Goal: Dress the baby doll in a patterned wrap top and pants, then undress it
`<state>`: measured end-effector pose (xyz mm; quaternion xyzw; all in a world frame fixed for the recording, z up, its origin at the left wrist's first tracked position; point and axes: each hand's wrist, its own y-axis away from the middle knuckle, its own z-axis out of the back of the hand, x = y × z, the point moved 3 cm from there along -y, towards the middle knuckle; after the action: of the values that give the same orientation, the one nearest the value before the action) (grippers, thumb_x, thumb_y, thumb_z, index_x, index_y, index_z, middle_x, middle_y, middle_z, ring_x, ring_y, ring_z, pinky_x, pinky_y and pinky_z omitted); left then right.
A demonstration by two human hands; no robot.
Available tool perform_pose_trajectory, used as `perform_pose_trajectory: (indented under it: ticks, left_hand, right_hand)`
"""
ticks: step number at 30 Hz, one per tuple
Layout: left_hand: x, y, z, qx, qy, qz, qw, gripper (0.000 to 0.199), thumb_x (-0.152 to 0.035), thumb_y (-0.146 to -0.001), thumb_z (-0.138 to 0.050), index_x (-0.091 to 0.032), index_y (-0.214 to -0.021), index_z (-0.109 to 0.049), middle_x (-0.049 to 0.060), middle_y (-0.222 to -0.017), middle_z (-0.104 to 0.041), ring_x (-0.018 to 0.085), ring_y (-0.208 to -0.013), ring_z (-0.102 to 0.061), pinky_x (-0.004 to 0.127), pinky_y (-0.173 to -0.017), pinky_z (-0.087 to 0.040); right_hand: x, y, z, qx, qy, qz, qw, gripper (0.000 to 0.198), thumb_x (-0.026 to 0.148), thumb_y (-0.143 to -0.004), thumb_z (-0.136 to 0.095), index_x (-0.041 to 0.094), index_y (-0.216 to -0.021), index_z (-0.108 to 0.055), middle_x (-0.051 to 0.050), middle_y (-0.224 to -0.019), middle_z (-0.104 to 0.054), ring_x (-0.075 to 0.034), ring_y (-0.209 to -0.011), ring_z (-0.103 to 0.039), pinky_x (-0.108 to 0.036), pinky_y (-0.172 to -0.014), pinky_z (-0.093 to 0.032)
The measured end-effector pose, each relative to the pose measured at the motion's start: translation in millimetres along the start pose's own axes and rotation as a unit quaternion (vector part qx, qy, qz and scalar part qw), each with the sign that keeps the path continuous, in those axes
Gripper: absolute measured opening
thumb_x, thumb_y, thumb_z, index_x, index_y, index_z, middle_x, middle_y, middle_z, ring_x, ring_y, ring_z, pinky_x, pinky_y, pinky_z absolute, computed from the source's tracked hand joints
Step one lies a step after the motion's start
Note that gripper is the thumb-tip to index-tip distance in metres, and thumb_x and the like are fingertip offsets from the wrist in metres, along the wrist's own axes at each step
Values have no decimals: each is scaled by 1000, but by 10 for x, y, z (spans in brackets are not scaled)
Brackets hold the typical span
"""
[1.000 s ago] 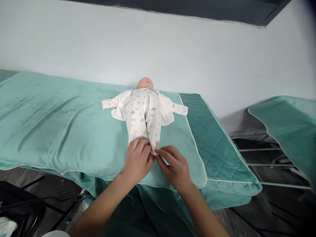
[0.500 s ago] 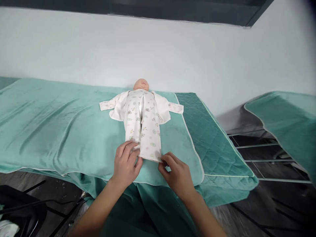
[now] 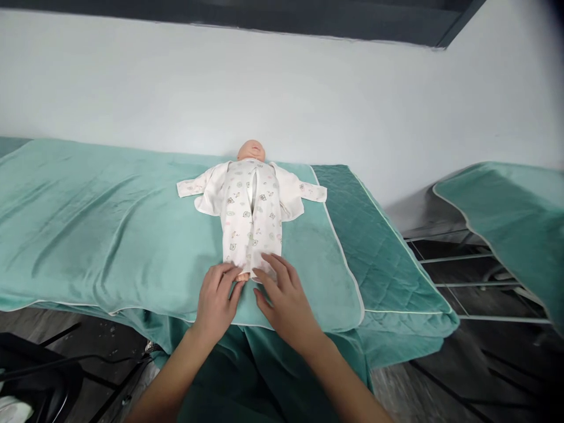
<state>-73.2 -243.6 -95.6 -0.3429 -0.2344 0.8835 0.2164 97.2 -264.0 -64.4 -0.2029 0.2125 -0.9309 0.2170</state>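
Has the dressed doll (image 3: 242, 217) straight ahead of left hand (image 3: 219, 299) and right hand (image 3: 286, 299), about equally near, at the trouser ends (image 3: 232, 252): loosely spread in the right grip, curled in the left — cannot tell whether pinching. Lies face up across the bed (image 3: 154, 247), legs toward the near edge, long axis running to the head (image 3: 251, 150) at the far edge.

Doll (image 3: 250, 151) in clothes (image 3: 235, 205) on blanket (image 3: 167, 229), wall (image 3: 282, 88) behind, bedspread (image 3: 379, 247) at right (partly under the blanket)

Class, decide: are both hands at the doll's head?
No, the left hand and right hand are at the lower end of the printed garment.
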Motion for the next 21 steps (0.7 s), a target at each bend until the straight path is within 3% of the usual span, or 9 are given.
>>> perform_pose_trajectory:
  ticks: [5, 9, 14, 17, 21]
  left_hand:
    - [26, -29, 33, -9, 69, -3, 998, 21, -14, -93, -60, -22, -113, -62, 7, -106, -62, 19, -101, -62, 35, -89, -56]
    - [28, -58, 151, -10, 86, -35, 996, 24, -8, -93, -58, -22, -112, -63, 6, -100, -62, 17, -94, -61, 33, -82, -55]
    - [-21, -51, 307, -50, 96, -60, 992, 30, -1, -89, -58, -21, -110, -64, 5, -98, -60, 16, -90, -60, 30, -76, -53]
    - [-3, 5, 324, -42, 108, -66, 991, 28, -1, -87, -59, -20, -106, -64, 5, -97, -60, 16, -88, -59, 30, -74, -52]
    - [206, -17, 295, -27, 124, -53, 991, 22, -6, -89, -56, -20, -105, -62, 5, -96, -63, 17, -90, -61, 31, -77, -53]
  right_hand:
    - [51, -266, -221, 16, 48, -26, 998, 20, 12, -92, -55, 17, -109, -64, -16, -153, -46, -35, -145, -35, -56, -111, -42]
    - [66, -366, -164, 2, 27, -11, 1000, 14, 9, -92, -52, 19, -94, -63, -15, -145, -52, -33, -142, -39, -55, -111, -42]
    - [186, -269, 8, -46, -9, 33, 998, 17, 7, -89, -54, 20, -98, -60, -15, -142, -52, -31, -137, -43, -55, -108, -45]
    - [186, -149, 26, -46, -18, 54, 997, 15, 10, -90, -58, 21, -100, -59, -16, -141, -52, -32, -135, -45, -56, -108, -46]
    - [-167, -120, 35, -119, -62, 50, 990, 21, 16, -92, -61, 22, -111, -57, -16, -140, -51, -31, -131, -49, -56, -104, -48]
